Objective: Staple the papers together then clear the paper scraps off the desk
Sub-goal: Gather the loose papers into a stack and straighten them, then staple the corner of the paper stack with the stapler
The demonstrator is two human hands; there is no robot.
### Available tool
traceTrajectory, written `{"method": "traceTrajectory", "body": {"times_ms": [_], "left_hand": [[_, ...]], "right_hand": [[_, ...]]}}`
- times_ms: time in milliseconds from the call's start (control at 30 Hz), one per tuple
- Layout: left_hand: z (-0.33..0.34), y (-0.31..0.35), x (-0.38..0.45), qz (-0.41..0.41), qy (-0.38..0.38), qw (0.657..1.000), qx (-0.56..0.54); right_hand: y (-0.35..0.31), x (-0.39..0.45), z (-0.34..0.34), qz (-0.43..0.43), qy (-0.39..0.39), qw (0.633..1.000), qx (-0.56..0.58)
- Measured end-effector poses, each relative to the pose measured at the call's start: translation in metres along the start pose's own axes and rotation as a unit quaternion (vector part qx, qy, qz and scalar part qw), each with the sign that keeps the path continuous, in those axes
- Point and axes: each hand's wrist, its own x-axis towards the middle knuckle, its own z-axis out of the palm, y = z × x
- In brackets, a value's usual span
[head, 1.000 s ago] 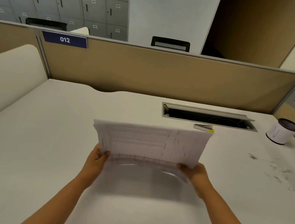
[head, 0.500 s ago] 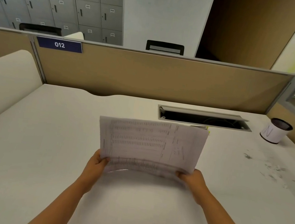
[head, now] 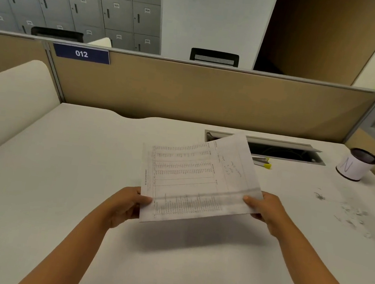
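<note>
Head camera view: we hold a stack of printed papers [head: 197, 179] above the white surface [head: 53, 195], tilted, its right edge higher. Our left hand [head: 124, 204] pinches the lower left edge, thumb on top, fingers curled beneath. Our right hand [head: 266, 208] grips the lower right corner the same way. Behind the papers lies a stapler [head: 262, 162] with a yellow tip. Paper scraps [head: 352, 213] lie scattered on the right, near a white cup [head: 354, 167].
</note>
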Motion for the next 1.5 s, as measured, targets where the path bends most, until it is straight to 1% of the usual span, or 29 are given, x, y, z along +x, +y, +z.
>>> {"method": "traceTrajectory", "body": {"times_ms": [67,200,300,367,467,567,667,767,900,1000,1100,1200,1267,1333,1433,1467,1500], "left_hand": [[0.001,0.002,0.0,-0.019,0.003,1.0,-0.009],[0.009,0.004,0.001,-0.033,0.02,0.999,-0.007],[0.015,-0.005,0.004,-0.046,0.061,0.997,-0.019],[0.017,-0.02,0.007,-0.067,0.104,0.991,-0.043],[0.016,-0.038,0.013,-0.083,0.148,0.98,-0.105],[0.015,-0.038,0.017,-0.082,0.157,0.975,-0.133],[0.017,-0.033,0.024,-0.108,0.164,0.969,-0.15],[0.02,-0.028,0.03,-0.119,0.192,0.96,-0.162],[0.023,-0.03,0.038,-0.122,0.222,0.953,-0.168],[0.021,-0.029,0.042,-0.128,0.226,0.951,-0.168],[0.021,-0.029,0.046,-0.135,0.22,0.951,-0.172],[0.02,-0.03,0.047,-0.135,0.221,0.95,-0.174],[0.02,-0.03,0.048,-0.135,0.221,0.951,-0.17],[0.02,-0.031,0.049,-0.139,0.221,0.95,-0.171],[0.021,-0.031,0.05,-0.141,0.217,0.951,-0.171],[0.02,-0.031,0.051,-0.142,0.216,0.951,-0.17],[0.02,-0.031,0.052,-0.143,0.215,0.951,-0.17]], "right_hand": [[-0.002,0.003,-0.003,0.008,-0.009,1.0,-0.001],[-0.002,0.015,-0.004,0.015,0.002,1.0,-0.024],[0.005,0.026,0.001,0.019,0.002,0.997,-0.073],[0.012,0.037,0.004,0.014,0.024,0.99,-0.138],[0.013,0.059,0.002,-0.007,0.062,0.959,-0.278],[0.003,0.082,-0.001,-0.032,0.059,0.933,-0.352],[-0.008,0.114,-0.016,-0.049,0.09,0.899,-0.425],[-0.014,0.143,-0.029,-0.058,0.109,0.863,-0.49],[-0.014,0.172,-0.024,-0.086,0.097,0.798,-0.589],[-0.014,0.191,-0.018,-0.104,0.071,0.763,-0.634],[-0.014,0.212,-0.02,-0.11,0.057,0.742,-0.659],[-0.014,0.231,-0.025,-0.121,0.066,0.736,-0.663],[-0.016,0.24,-0.029,-0.112,0.063,0.732,-0.669],[-0.017,0.247,-0.033,-0.097,0.056,0.719,-0.685],[-0.019,0.25,-0.036,-0.105,0.059,0.7,-0.704],[-0.019,0.25,-0.037,-0.107,0.056,0.7,-0.704],[-0.019,0.248,-0.038,-0.106,0.052,0.707,-0.697]]}}
